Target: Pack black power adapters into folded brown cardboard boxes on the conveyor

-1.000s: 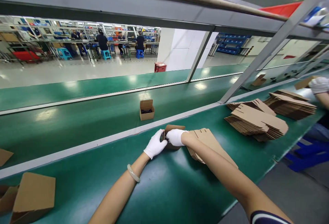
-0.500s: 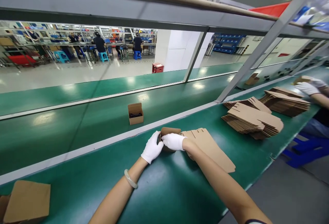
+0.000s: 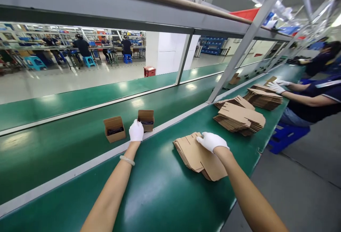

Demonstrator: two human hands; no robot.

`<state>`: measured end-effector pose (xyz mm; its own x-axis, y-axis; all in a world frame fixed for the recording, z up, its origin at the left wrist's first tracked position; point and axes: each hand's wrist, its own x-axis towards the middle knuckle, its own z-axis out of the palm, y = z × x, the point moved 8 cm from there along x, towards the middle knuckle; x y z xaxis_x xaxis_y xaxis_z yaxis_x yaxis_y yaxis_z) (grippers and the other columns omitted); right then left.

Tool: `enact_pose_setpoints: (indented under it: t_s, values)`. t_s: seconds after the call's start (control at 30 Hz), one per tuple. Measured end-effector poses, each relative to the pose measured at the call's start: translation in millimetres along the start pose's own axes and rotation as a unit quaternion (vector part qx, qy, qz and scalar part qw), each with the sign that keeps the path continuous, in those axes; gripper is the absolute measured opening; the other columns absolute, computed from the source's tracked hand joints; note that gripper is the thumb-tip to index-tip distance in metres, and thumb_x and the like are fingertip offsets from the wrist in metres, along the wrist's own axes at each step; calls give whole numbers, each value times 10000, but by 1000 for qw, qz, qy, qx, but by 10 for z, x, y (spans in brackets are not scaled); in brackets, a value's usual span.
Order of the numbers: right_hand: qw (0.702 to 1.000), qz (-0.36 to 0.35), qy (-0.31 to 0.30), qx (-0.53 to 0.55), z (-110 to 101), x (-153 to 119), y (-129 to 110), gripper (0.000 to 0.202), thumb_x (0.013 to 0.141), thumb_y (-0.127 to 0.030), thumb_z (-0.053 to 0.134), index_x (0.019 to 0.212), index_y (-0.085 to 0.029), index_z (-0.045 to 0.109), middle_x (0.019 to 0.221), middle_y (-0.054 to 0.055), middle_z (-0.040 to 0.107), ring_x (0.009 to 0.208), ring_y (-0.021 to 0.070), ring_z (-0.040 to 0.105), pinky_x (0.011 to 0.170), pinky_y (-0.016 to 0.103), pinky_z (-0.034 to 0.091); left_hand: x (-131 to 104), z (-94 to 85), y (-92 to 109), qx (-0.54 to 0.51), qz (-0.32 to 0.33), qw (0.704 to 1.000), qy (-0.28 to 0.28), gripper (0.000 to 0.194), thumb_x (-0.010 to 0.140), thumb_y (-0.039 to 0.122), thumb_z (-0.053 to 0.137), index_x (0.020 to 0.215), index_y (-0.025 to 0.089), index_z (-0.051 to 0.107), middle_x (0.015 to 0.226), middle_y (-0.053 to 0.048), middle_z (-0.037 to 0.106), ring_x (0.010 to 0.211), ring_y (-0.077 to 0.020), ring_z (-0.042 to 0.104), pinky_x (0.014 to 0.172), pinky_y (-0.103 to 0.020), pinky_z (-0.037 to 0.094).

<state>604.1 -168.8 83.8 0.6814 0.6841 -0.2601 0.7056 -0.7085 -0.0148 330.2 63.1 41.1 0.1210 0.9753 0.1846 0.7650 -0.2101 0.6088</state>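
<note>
In a white glove, my left hand (image 3: 136, 131) grips the left side of a small open cardboard box (image 3: 148, 128). That box holds something dark, like a coiled cable, and sits at the pale divider strip on the conveyor side. To its left stands another open cardboard box (image 3: 116, 136) with similar dark contents. My right hand (image 3: 213, 141), also gloved, is closed at the edge of the top flat cardboard box (image 3: 192, 151) on a small stack; some of its fingers are hidden.
Larger stacks of flat cardboard boxes (image 3: 237, 114) lie to the right on the green bench (image 3: 154, 189). Farther right, a co-worker's gloved hands (image 3: 277, 85) handle cardboard. A slanted metal post (image 3: 230, 66) rises behind the stacks, and a metal beam (image 3: 106, 15) crosses above.
My left hand has carried the box forward and left to the divider strip. My right hand has left the box and moved right onto the flat cardboard stack. The view has turned rightward.
</note>
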Motion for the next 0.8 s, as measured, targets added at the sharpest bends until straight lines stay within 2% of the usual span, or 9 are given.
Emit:
enact_pose_setpoints:
  t_s: [0.1,0.2,0.27,0.3,0.37,0.4,0.53,0.63,0.8]
  values:
    - [1000,-10,6,26,65,55,-64,364,813,-366,387,965,-160,646,1035,139,640,911,259,605,692,312,435,158,-4,-21,-1,-11,1000,15,370,877,193,283,1094,85,562,998,-189,655,967,-285,610,816,-368,447]
    - [999,-16,23,41,40,64,-95,361,816,-330,359,965,-160,640,1012,144,646,911,254,604,685,304,432,124,-94,-75,13,-10,998,59,399,860,218,338,1205,75,479,1250,-211,517,1159,-305,486,925,-410,389]
    - [997,-14,42,64,-13,65,-65,378,815,-341,362,1017,-157,624,1036,144,640,933,256,598,695,303,432,43,-124,18,36,66,995,64,405,839,242,398,1214,116,482,1351,-170,428,1260,-297,371,1013,-421,305]
    - [995,-11,56,77,-50,61,-37,388,810,-349,374,1050,-158,611,1059,141,633,944,257,594,705,302,433,-8,-103,98,50,122,990,46,380,829,255,424,1181,147,517,1351,-140,438,1270,-286,355,1039,-419,268]
    - [991,-5,90,103,-132,36,20,405,796,-356,401,1101,-164,587,1110,131,615,969,257,585,732,301,432,-99,-14,226,90,209,974,-14,312,822,278,448,1089,192,586,1284,-100,518,1223,-263,413,1058,-408,228]
    - [988,-5,103,116,-169,12,39,403,791,-352,408,1104,-169,583,1127,125,608,977,258,581,745,300,430,-116,31,246,114,222,967,-44,294,826,295,444,1052,202,607,1242,-91,556,1182,-251,455,1057,-400,222]
    - [975,-46,133,174,-275,-173,-32,330,780,-334,403,1002,-189,599,1086,99,624,972,253,572,760,295,426,4,73,205,191,182,960,-94,382,837,424,394,902,165,668,1012,-125,667,996,-251,575,976,-387,296]
    - [957,-95,153,229,-343,-379,-195,229,766,-354,408,824,-210,576,905,65,652,851,229,582,705,287,425,136,53,209,202,164,960,-102,486,788,540,422,783,134,688,848,-156,682,912,-288,596,910,-410,335]
    - [897,-173,172,369,-427,-776,-452,237,757,-433,425,661,-218,454,637,7,559,638,177,529,590,261,408,203,-16,173,198,127,967,-102,565,716,612,486,782,89,688,865,-210,661,924,-339,569,822,-413,390]
